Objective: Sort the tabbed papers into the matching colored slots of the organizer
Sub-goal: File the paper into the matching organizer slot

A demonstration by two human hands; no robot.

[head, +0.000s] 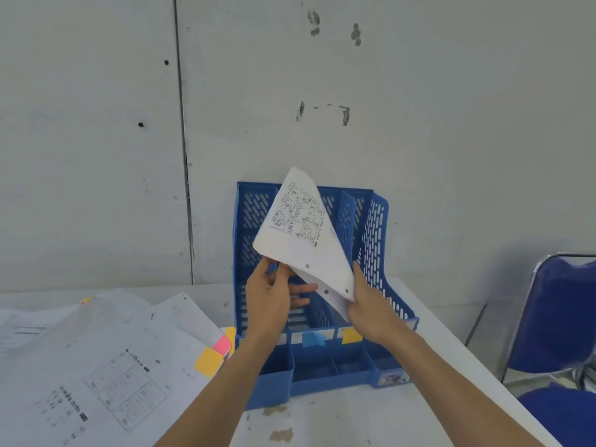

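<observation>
Blue organizer at our twelve o'clock against the wall, curled sheet held over its middle slots, our left hand pinching the lower edge, right hand gripping the punched corner, papers at nine, open table at five.

A blue chair stands right of the white table, before a scuffed wall
</observation>
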